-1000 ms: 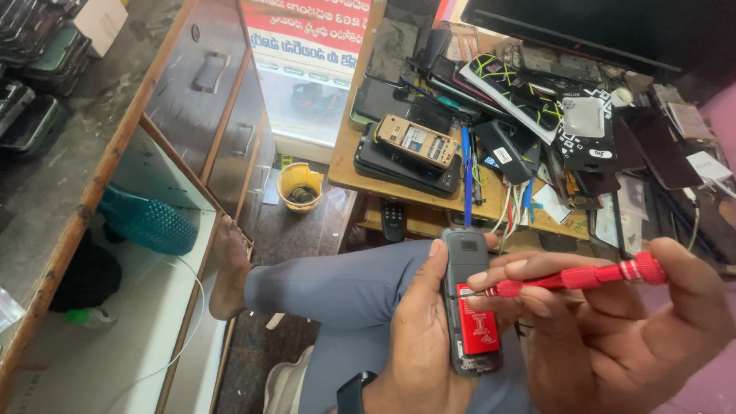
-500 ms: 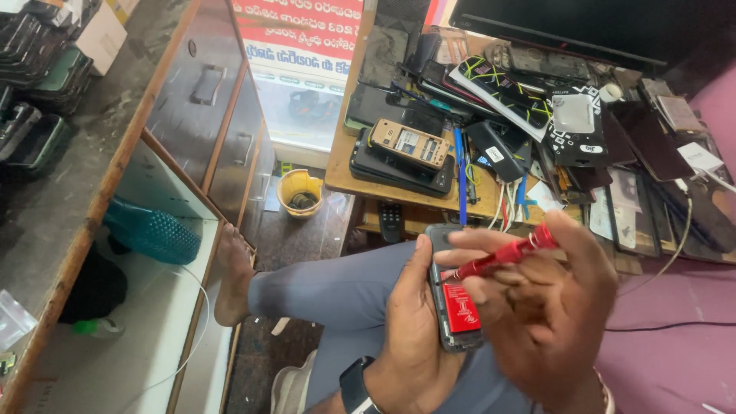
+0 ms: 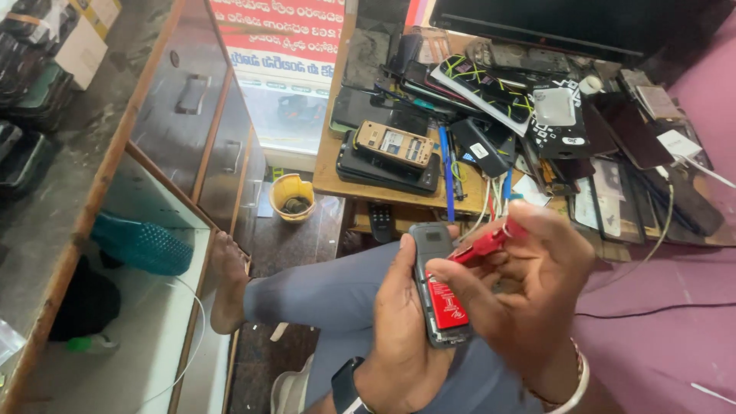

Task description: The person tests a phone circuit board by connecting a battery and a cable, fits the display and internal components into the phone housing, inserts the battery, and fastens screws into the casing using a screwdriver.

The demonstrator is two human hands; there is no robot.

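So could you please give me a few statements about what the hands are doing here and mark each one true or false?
1. The left hand holds a dark phone with its back open. True.
2. The right hand holds a blue screwdriver. False: the screwdriver is red.
3. A red battery sits in the phone. True.
4. The yellow cup stands on the wooden table. False: it stands on the floor below the table.
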